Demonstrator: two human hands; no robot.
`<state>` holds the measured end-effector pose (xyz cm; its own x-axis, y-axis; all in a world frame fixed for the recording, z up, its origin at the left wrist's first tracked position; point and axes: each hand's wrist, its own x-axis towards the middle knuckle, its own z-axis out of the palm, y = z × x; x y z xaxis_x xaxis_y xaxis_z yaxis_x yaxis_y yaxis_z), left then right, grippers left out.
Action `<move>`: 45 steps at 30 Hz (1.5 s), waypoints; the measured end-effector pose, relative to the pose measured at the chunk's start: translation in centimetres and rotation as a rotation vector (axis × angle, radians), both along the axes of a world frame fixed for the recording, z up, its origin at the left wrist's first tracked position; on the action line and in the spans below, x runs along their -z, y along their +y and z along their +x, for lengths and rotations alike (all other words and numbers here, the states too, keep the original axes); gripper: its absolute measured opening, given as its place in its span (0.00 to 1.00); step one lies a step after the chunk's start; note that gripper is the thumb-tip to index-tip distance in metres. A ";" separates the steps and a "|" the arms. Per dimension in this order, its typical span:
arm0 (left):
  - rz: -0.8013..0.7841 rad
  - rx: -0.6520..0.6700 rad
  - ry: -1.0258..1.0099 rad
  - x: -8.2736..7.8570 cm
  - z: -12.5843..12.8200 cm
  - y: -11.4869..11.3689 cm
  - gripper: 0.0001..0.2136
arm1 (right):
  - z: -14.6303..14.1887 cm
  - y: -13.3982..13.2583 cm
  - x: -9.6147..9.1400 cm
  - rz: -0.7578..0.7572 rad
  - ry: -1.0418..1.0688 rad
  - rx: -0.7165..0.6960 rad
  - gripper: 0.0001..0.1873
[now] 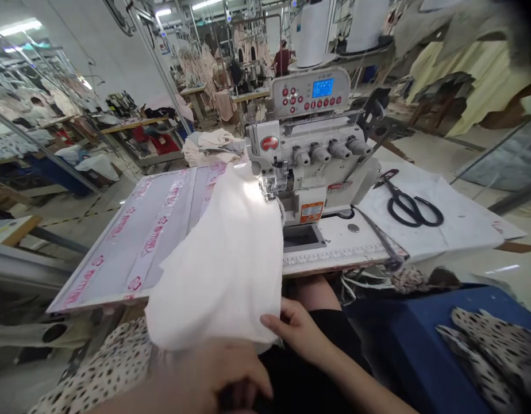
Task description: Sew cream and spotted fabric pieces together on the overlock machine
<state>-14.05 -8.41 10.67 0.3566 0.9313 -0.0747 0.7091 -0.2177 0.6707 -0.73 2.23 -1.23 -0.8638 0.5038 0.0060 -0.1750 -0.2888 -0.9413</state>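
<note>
A piece of white fabric (224, 259) runs from under the presser foot of a white overlock sewing machine (311, 158) down over the table's front edge into my lap. My right hand (296, 330) pinches the fabric's lower right corner, thumb on top. My left hand (214, 374) lies blurred and close to the camera at the fabric's lower edge, fingers curled; what they grip is not visible.
Black scissors (410, 204) lie on white cloth right of the machine. A plastic-covered table extension (131, 241) stretches left. A blue bin (424, 345) with spotted fabric (493, 339) stands at my right. More spotted fabric (106, 368) lies lower left. Workstations and a person fill the background.
</note>
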 end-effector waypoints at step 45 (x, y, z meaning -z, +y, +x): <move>0.660 -0.428 0.031 4.4 2.8 -3.7 0.10 | 3.2 -7.4 -3.9 0.223 -0.137 0.367 0.08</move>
<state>-11.29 -12.13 6.24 -0.0360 0.8424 0.5376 0.8377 -0.2679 0.4759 2.50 -5.20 2.67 -0.6283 0.7765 0.0473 -0.0979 -0.0186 -0.9950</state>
